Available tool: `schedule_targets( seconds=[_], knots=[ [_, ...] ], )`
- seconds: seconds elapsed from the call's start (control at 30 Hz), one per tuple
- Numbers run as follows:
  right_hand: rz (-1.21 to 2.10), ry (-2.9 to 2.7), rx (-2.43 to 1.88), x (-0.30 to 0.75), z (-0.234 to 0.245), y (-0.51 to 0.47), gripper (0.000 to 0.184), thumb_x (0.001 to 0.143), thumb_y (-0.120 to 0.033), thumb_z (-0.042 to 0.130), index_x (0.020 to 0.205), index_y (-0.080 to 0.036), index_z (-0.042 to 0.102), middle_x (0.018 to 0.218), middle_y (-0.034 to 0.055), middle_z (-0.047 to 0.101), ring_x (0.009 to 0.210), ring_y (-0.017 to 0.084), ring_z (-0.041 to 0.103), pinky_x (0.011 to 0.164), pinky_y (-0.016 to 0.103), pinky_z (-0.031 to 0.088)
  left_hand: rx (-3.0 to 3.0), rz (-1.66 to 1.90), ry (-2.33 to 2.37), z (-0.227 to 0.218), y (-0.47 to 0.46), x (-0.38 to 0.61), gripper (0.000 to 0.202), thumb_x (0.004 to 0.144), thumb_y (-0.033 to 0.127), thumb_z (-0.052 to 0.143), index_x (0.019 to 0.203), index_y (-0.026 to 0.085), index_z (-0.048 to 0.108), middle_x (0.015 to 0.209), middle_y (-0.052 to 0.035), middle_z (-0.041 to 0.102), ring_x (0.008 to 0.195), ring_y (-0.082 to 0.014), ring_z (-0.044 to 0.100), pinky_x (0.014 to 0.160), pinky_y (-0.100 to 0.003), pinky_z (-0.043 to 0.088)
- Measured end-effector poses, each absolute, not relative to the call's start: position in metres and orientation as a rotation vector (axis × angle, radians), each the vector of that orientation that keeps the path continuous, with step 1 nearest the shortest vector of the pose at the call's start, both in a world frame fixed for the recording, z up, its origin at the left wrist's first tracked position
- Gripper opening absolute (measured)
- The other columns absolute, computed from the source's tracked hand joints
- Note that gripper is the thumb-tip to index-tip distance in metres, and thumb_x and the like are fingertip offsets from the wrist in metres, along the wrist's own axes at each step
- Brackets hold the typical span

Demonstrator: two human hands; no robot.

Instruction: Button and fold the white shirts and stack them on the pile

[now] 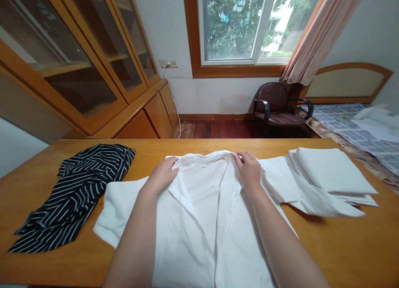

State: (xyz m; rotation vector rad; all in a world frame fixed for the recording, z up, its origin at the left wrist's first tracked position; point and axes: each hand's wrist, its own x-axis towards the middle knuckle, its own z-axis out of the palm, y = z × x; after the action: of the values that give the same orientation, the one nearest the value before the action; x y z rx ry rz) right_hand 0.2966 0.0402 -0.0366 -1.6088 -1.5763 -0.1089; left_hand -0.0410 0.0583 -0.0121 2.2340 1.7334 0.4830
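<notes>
A white shirt (199, 205) lies spread out on the wooden table, its collar toward the far edge and its front opening facing up. My left hand (162, 174) grips the left side of the collar, fingers curled over the cloth. On the opposite side, my right hand (247, 168) pinches the collar's right end between thumb and fingers. One sleeve reaches out to the left; the other runs right, up against a stack of folded white cloth (333, 171). My forearms cover parts of the shirt's sides.
Black-and-white striped cloth (84, 192) lies crumpled on the left of the table (343, 250). Beyond the table stand a glass-door cabinet (124, 88), a brown armchair (277, 105) and a bed (358, 126) under a window with a pink curtain (324, 34).
</notes>
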Motion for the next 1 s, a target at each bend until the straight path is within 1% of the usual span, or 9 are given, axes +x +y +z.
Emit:
schedule_targets(
  seconds=[0.07, 0.17, 0.37, 0.43, 0.53, 0.63, 0.7, 0.8, 1.0],
  knots=[
    [-0.106, -1.578, -1.621, 0.301, -0.037, 0.041, 0.050, 0.101, -0.057, 0.044, 0.086, -0.020, 0.074, 0.078, 0.0057, 0.064, 0.068, 0.018, 0.058, 0.066, 0.029, 0.040, 2.210, 0.543, 1.737, -0.007, 0.060, -0.051, 0.030, 0.083, 0.026, 0.054, 0.107, 0.022, 0.071, 0.111, -0.0080, 0.072, 0.104, -0.0264, 0.065, 0.092, -0.033, 0.047],
    [-0.093, -1.592, -1.648, 0.306, -0.037, 0.043, 0.053, 0.100, -0.060, 0.045, 0.079, -0.021, 0.074, 0.076, 0.0051, 0.062, 0.067, 0.018, 0.058, 0.064, 0.029, 0.039, 2.215, 0.547, 1.890, 0.002, 0.059, -0.060, 0.024, 0.086, 0.038, 0.056, 0.090, 0.023, 0.074, 0.097, -0.0075, 0.072, 0.093, -0.0259, 0.066, 0.081, -0.032, 0.047],
    [-0.051, -1.585, -1.648, 0.311, -0.039, 0.045, 0.054, 0.098, -0.063, 0.046, 0.073, -0.021, 0.070, 0.075, 0.0048, 0.063, 0.066, 0.018, 0.056, 0.064, 0.029, 0.039, 2.174, 0.362, 2.219, 0.027, 0.050, -0.055, 0.045, 0.087, 0.062, 0.053, 0.068, 0.024, 0.066, 0.080, -0.0081, 0.070, 0.078, -0.0267, 0.063, 0.063, -0.031, 0.037],
    [-0.004, -1.595, -1.633, 0.312, -0.039, 0.046, 0.052, 0.097, -0.062, 0.048, 0.073, -0.021, 0.069, 0.073, 0.0045, 0.063, 0.067, 0.018, 0.057, 0.065, 0.030, 0.039, 2.118, 0.287, 2.239, 0.032, 0.048, -0.054, 0.044, 0.084, 0.064, 0.055, 0.072, 0.024, 0.067, 0.076, -0.0081, 0.070, 0.076, -0.0277, 0.063, 0.062, -0.030, 0.036],
    [0.111, -1.598, -1.625, 0.312, -0.038, 0.047, 0.043, 0.095, -0.057, 0.052, 0.081, -0.021, 0.071, 0.070, 0.0031, 0.062, 0.066, 0.018, 0.057, 0.066, 0.030, 0.040, 2.098, 0.278, 2.167, 0.035, 0.047, -0.056, 0.032, 0.082, 0.051, 0.061, 0.098, 0.025, 0.071, 0.083, -0.0068, 0.072, 0.078, -0.0278, 0.065, 0.064, -0.029, 0.038],
    [0.266, -1.567, -1.607, 0.309, -0.034, 0.047, 0.033, 0.089, -0.048, 0.057, 0.096, -0.021, 0.073, 0.066, -0.0001, 0.060, 0.064, 0.018, 0.056, 0.064, 0.029, 0.040, 2.120, 0.378, 1.981, 0.035, 0.045, -0.054, 0.042, 0.080, 0.036, 0.059, 0.120, 0.025, 0.065, 0.091, -0.0048, 0.071, 0.086, -0.0259, 0.066, 0.070, -0.028, 0.042],
    [0.370, -1.541, -1.570, 0.305, -0.029, 0.046, 0.032, 0.085, -0.043, 0.059, 0.104, -0.021, 0.072, 0.063, -0.0023, 0.057, 0.062, 0.017, 0.055, 0.063, 0.028, 0.041, 2.114, 0.452, 1.878, 0.037, 0.044, -0.048, 0.049, 0.080, 0.032, 0.057, 0.128, 0.024, 0.062, 0.084, -0.0021, 0.069, 0.082, -0.0241, 0.065, 0.071, -0.028, 0.043],
    [0.560, -1.515, -1.479, 0.292, -0.017, 0.043, 0.035, 0.081, -0.038, 0.061, 0.110, -0.020, 0.071, 0.063, -0.0042, 0.055, 0.061, 0.016, 0.054, 0.062, 0.027, 0.042, 2.084, 0.557, 1.789, 0.043, 0.046, -0.032, 0.053, 0.081, 0.032, 0.057, 0.133, 0.025, 0.059, 0.069, 0.0028, 0.060, 0.070, -0.0208, 0.061, 0.068, -0.027, 0.043],
    [1.034, -1.331, -1.196, 0.246, 0.004, 0.039, 0.037, 0.077, -0.039, 0.071, 0.109, -0.021, 0.070, 0.075, -0.0037, 0.056, 0.065, 0.013, 0.058, 0.061, 0.025, 0.049, 1.740, 0.854, 1.643, 0.041, 0.065, 0.006, 0.044, 0.081, 0.031, 0.059, 0.124, 0.020, 0.062, 0.067, 0.0045, 0.057, 0.057, -0.0151, 0.059, 0.061, -0.027, 0.047]
  ],
)
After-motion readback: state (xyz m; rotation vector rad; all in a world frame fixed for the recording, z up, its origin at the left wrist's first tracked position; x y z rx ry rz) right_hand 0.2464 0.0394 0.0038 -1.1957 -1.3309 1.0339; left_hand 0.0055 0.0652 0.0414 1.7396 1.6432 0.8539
